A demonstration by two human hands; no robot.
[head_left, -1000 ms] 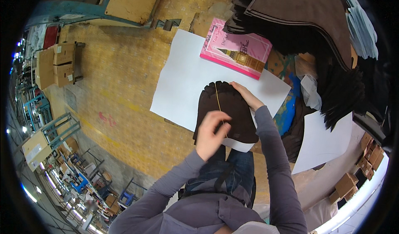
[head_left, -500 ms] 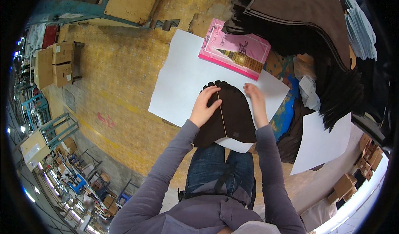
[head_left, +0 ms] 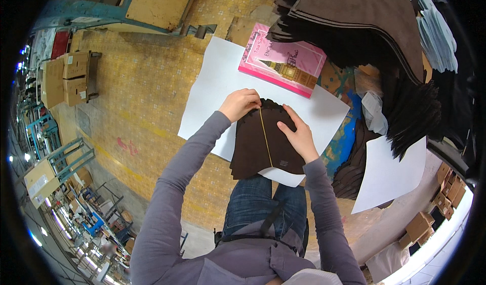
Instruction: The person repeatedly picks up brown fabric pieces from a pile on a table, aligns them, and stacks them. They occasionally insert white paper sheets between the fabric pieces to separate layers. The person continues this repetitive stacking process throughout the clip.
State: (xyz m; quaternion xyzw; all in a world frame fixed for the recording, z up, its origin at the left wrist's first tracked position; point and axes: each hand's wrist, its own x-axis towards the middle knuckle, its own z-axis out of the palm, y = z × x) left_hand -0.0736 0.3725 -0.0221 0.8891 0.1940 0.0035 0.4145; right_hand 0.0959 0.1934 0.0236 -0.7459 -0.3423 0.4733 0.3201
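In front of me lies a dark brown, bell-shaped cut piece (head_left: 251, 146), perhaps leather or fabric, with a scalloped far edge and a thin yellow line down its middle. Layered edges at its lower left suggest more than one piece. My left hand (head_left: 242, 104) is closed in a pinch on the scalloped edge near the line's far end; its fingertips are partly hidden. Across the right side rests my right hand (head_left: 299, 136), open, thumb spread from fingers lying on the edge. Underneath is a large white sheet (head_left: 210, 77), also showing at the near edge.
A pink book (head_left: 283, 62) sits on the sheet's far side. Stacked dark brown pieces (head_left: 354, 22) rise at far right, beside a crumpled clear plastic bag (head_left: 374, 113). Another white sheet (head_left: 390, 171) covers more brown pieces on the right. Cardboard boxes (head_left: 76, 77) stand off left.
My left hand has moved off the piece's surface to its far left edge and closed there. My right hand, raised beside the piece before, has come down onto its right side.
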